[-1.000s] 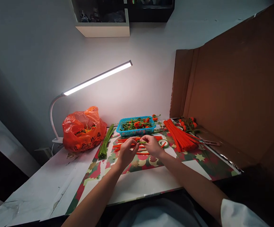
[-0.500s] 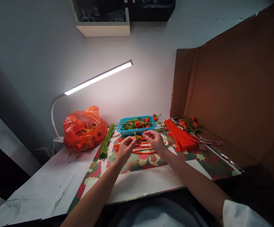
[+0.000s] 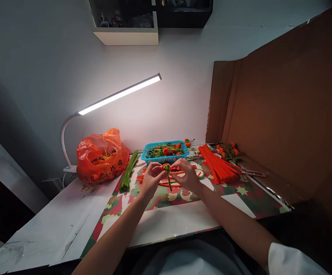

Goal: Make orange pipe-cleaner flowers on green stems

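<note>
A small orange flower (image 3: 166, 167) with a fuzzy green stem, like pipe cleaner, is held between my two hands above the table. My left hand (image 3: 152, 178) pinches the flower head from the left. My right hand (image 3: 186, 176) is closed at the flower's right side, its fingertips at the head and upper stem. The stem hangs down toward me. Beneath the hands lie loose orange pipe cleaners (image 3: 170, 185). Just beyond them stands a blue basket (image 3: 151, 160) filled with orange flowers on green stems.
An orange plastic bag (image 3: 102, 156) stands at the left beside a lit lamp (image 3: 120, 94). Green pipe cleaners (image 3: 129, 173) lie near it. To the right are a bundle of orange pipe cleaners (image 3: 219, 166), scissors (image 3: 256, 173), more flowers (image 3: 227, 150) and a tall cardboard panel (image 3: 277, 114).
The flower has turned over: its green stem pointed up and now hangs downward, with the orange head on top. My right hand has come in closer to it.
</note>
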A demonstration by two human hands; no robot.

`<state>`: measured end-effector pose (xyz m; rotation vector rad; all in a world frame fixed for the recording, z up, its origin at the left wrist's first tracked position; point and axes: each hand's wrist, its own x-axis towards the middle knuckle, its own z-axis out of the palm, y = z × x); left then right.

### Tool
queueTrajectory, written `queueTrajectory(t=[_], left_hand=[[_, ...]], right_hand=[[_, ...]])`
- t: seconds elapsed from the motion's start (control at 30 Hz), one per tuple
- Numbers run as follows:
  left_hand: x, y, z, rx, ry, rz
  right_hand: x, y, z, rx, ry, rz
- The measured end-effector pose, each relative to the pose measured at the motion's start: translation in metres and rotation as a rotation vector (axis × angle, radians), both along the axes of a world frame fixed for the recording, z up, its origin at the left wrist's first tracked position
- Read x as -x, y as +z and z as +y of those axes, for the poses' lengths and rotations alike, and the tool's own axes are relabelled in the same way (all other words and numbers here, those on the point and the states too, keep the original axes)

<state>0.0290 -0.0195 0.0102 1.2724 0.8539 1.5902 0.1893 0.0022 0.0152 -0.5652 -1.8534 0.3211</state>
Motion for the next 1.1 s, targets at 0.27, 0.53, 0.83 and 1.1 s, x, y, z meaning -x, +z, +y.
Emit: queueTrajectory(t=[0.27,0.53,0.83,1.1], left_hand=[[-0.001,-0.003,0.002,-0.061,0.002,0.075],[-0.001,0.001,-0.002,-0.118,0.009,0.113],[0.006,-0.002,0.003,-0.084,0.027,0.17],[0.008,0.0,0.003,-0.065,0.031,0.171]], right_hand=[[0.007,-0.015,-0.003,-0.16,-0.015,-0.079],[0.011,-0.015,-0.013,-0.062,-0.024,0.045],[0.014,-0.017,-0.015,0.08,-0.019,0.111],[0.018,-0.016,-0.015,0.215,0.096,0.119]])
